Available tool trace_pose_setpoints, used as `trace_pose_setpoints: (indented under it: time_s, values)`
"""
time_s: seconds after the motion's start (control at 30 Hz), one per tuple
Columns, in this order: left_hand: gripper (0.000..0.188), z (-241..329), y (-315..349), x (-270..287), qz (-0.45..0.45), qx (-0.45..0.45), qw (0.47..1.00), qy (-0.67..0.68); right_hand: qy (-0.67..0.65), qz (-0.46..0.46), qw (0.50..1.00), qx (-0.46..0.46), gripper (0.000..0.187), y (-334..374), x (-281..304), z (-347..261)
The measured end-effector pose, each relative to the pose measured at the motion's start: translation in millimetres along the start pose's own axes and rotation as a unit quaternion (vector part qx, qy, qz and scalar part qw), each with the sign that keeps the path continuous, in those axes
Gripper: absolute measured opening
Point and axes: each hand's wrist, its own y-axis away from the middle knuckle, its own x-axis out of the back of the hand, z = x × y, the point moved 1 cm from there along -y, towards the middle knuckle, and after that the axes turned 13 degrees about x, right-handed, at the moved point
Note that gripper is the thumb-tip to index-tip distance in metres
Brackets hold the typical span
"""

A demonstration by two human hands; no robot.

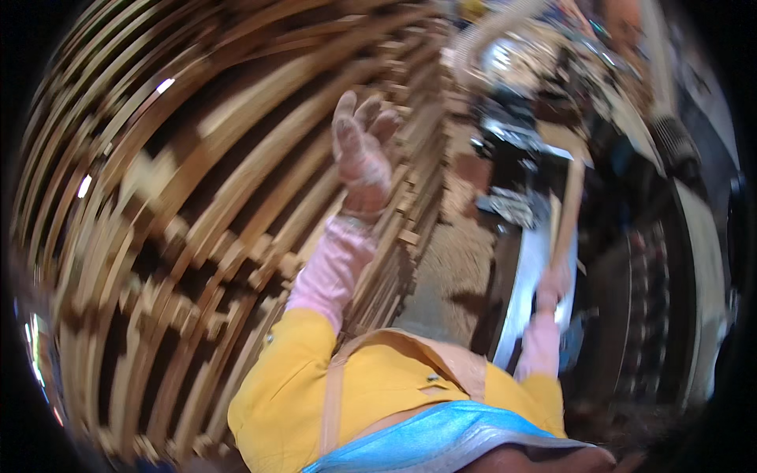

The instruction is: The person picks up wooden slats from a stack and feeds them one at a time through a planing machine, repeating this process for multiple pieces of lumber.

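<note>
My left hand (363, 162) is raised beside the stacked wooden strips (268, 169), its fingers stretched out and apart with nothing in them. I cannot tell if it touches the stack. On the right, my right hand (554, 285) is closed round the near end of a long, narrow wooden strip (569, 209). This strip points away from me, over the bright metal bed (520, 303) of a machine. A second, shorter piece of pale wood (554, 225) shows next to it. Motion blurs the right fingers and the strip's far end.
Tall stacks of strips fill the left side. Sawdust (453, 236) covers the floor between stack and machine. Dark machine parts (505, 130) stand at the bed's far end, with a pale ribbed hose (497, 31) beyond. A dark ridged panel (646, 307) lies right of the bed.
</note>
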Motion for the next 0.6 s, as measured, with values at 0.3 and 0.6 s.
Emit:
trace_pose_setpoints:
  time_s: [0.3,0.6]
  values:
    - [0.143,154.9,-56.8,-5.0,-0.063,-0.146,0.962,0.223,0.183,-0.202,0.958,-0.084,0.043,184.2,99.2,-22.0]
    - [0.061,196.9,-133.7,8.8,-0.044,-0.069,0.949,0.304,0.184,-0.002,0.982,0.05,0.01,77.5,32.7,36.4]
